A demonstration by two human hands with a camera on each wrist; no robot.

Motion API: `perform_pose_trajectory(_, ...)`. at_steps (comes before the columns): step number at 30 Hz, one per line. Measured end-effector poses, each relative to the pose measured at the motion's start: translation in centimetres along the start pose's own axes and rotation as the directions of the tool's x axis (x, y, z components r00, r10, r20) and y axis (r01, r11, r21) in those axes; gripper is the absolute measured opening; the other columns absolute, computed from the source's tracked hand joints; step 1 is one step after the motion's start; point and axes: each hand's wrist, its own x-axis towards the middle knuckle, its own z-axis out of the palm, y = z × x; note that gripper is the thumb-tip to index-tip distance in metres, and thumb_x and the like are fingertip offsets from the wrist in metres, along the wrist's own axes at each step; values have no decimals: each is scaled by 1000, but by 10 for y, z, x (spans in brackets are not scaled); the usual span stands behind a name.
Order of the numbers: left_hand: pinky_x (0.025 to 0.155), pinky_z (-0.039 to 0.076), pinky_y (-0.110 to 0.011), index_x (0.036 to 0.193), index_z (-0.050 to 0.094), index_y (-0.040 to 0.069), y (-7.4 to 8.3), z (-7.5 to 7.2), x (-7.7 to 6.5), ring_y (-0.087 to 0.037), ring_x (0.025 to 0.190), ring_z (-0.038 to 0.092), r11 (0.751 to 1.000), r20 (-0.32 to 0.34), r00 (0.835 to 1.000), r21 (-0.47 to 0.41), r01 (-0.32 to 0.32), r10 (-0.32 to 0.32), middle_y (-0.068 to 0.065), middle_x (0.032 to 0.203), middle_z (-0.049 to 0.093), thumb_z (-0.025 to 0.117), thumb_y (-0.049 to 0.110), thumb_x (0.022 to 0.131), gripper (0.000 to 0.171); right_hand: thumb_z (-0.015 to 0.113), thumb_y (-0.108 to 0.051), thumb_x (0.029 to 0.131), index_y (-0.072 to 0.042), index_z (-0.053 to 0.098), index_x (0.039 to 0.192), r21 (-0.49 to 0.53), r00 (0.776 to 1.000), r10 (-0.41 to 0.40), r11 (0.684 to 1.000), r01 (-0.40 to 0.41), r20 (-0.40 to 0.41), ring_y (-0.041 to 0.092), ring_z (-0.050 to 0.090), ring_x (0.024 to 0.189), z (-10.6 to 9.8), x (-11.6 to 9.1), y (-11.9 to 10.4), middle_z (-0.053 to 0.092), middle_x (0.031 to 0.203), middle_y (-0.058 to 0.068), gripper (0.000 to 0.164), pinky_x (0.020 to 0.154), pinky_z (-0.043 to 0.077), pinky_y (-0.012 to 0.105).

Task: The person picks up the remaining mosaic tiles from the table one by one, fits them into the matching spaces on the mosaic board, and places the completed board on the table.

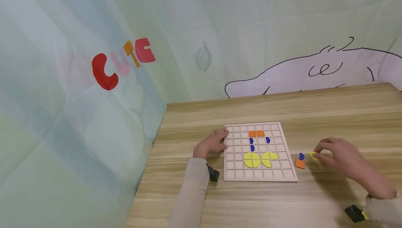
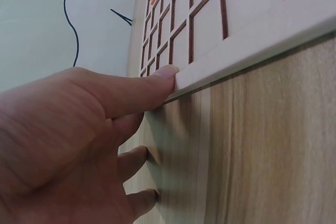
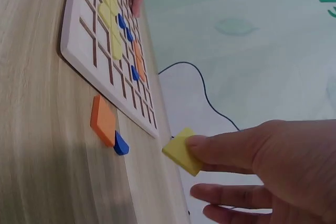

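A pale wooden grid board (image 1: 230, 174) lies on the table, with yellow quarter-circle pieces (image 1: 248, 155), three blue half-circle pieces (image 1: 252, 148) and two orange square pieces (image 1: 260, 133) in its cells. The yellow pieces form one full circle and, beside it, a circle lacking its lower right quarter. At the board's left edge, my left hand (image 1: 214, 142) touches the rim; the left wrist view shows its thumb (image 2: 152, 85) against it. Off the board's right side, my right hand (image 1: 343, 156) pinches a yellow quarter-circle piece (image 3: 182, 150) between thumb and finger.
Between the board and my right hand, a loose orange square (image 1: 300, 164) and a blue half-circle (image 1: 302, 156) lie on the wooden table (image 1: 251, 203). A fabric backdrop (image 1: 201, 29) with letters and a cartoon drawing rises behind the table and at its left.
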Motion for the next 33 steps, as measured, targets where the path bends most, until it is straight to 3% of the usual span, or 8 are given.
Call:
perform_pose_trajectory(7, 120, 11, -50, 153, 23, 22, 0, -1, 1, -29, 149, 2, 1000, 2, 1000, -1, 0, 0, 9, 161, 8, 54, 24, 98, 63, 77, -17, 77, -17, 74, 78, 65, 1000, 9, 998, -10, 18, 44, 54, 101, 5, 8, -21, 68, 101, 14, 4, 72, 37, 57)
perform_pose_trajectory(11, 120, 11, -50, 154, 22, 22, -1, -1, 2, -29, 149, 1, 1000, 4, 1000, 2, -4, 4, 9, 161, 7, 53, 24, 98, 63, 81, -11, 70, -21, 73, 75, 81, 993, -74, 993, 82, -88, 37, 56, 96, 15, 12, -27, 67, 97, 9, 14, 70, 36, 52)
perform_pose_trajectory(16, 120, 11, -50, 154, 23, 22, -1, 0, 3, -28, 149, 2, 1000, 6, 1000, 0, -3, 3, 9, 161, 7, 54, 24, 98, 64, 84, -7, 62, -23, 73, 74, 90, 952, -199, 970, 225, -231, 30, 58, 90, 29, 17, -34, 67, 93, 6, 23, 69, 38, 46)
perform_pose_trajectory(21, 120, 11, -50, 153, 23, 22, -1, -1, 2, -28, 149, 1, 1000, 7, 1000, -7, 3, -3, 9, 161, 7, 54, 23, 98, 63, 85, -5, 58, -23, 76, 76, 125, 912, -273, 938, 323, -306, 25, 56, 91, 40, 22, -41, 67, 95, 5, 27, 73, 37, 43)
perform_pose_trajectory(25, 120, 10, -50, 153, 23, 23, -1, -1, 2, -28, 149, 1, 1000, 10, 1000, -4, 10, -10, 10, 161, 7, 54, 24, 98, 64, 84, -7, 59, -24, 76, 78, 131, 899, -309, 923, 362, -310, 23, 54, 94, 50, 24, -44, 66, 97, 5, 27, 75, 36, 42)
perform_pose_trajectory(33, 120, 10, -50, 154, 22, 24, 0, -1, 2, -27, 149, 0, 1000, 10, 1000, -4, 12, -12, 11, 161, 6, 54, 24, 98, 64, 85, -16, 63, -28, 77, 80, 117, 922, -314, 931, 346, -224, 23, 54, 95, 62, 23, -50, 66, 99, 1, 22, 76, 37, 42)
